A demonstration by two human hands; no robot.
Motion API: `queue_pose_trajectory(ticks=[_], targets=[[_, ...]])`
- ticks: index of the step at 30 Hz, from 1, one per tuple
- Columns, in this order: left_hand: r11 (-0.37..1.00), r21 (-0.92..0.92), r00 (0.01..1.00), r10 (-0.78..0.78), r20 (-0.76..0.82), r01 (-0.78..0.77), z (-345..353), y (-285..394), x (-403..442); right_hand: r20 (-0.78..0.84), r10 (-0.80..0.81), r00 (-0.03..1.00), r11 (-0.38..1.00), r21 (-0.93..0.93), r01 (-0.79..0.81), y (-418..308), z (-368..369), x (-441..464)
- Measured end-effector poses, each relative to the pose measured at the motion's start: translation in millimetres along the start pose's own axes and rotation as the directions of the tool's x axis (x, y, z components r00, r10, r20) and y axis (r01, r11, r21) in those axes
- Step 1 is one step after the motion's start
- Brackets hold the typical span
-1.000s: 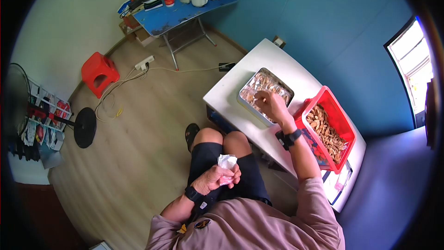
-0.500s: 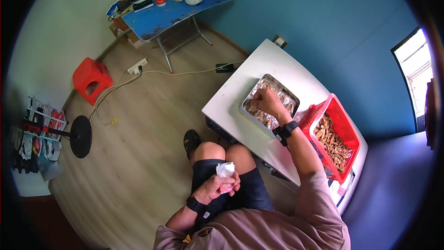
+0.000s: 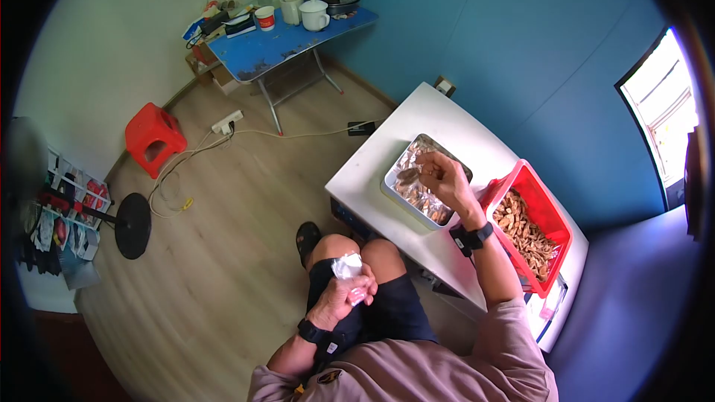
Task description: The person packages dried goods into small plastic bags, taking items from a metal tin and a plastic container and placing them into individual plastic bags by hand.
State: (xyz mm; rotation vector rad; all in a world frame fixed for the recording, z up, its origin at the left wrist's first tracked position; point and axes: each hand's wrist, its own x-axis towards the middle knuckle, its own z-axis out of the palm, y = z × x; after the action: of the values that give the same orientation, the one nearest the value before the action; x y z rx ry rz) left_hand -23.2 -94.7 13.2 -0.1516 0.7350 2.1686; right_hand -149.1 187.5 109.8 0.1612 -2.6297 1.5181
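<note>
On my lap, my left hand (image 3: 350,290) is wrapped round a small stack of clear, whitish plastic bags (image 3: 347,266). My right hand (image 3: 445,181) hovers over a rectangular metal tin (image 3: 418,217), its fingers curled and thumb drawn in. A dark brown piece (image 3: 407,176) shows beside these fingertips; whether they hold it or it lies in the tin I cannot tell. Shiny clear wrappings with brown dried pieces (image 3: 417,197) fill the tin. To the right, a red plastic basket (image 3: 551,201) holds many loose brown dried pieces (image 3: 525,234).
The tin and basket stand on a white table (image 3: 372,160) at my right. A blue folding table (image 3: 290,46) with cups and dishes is at the back. A red stool (image 3: 155,138), a power strip (image 3: 227,123) and cables lie left on the floor.
My right hand has lifted from the tin's contents and shifted slightly right and down in view. My left hand still grips the bags. The whole view has tilted a little.
</note>
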Motion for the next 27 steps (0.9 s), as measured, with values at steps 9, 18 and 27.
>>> queue_pose_trajectory(ticks=[9,18,27], targets=[[0.671,0.587,0.843,0.537,0.036,-0.453,86.2,38.9,-10.9,0.206,-0.054,0.977,0.889,0.455,-0.047,-93.0,-7.6,-94.1],[0.074,0.85,0.667,0.656,0.352,-0.521,95.0,9.8,-40.1,0.369,0.019,0.929,0.779,0.577,-0.245,-116.2,30.8,-153.1],[0.451,0.755,0.836,0.498,0.23,-0.476,95.7,0.8,-67.5,0.356,-0.124,0.926,0.85,0.519,-0.086,-84.9,39.4,-177.6]])
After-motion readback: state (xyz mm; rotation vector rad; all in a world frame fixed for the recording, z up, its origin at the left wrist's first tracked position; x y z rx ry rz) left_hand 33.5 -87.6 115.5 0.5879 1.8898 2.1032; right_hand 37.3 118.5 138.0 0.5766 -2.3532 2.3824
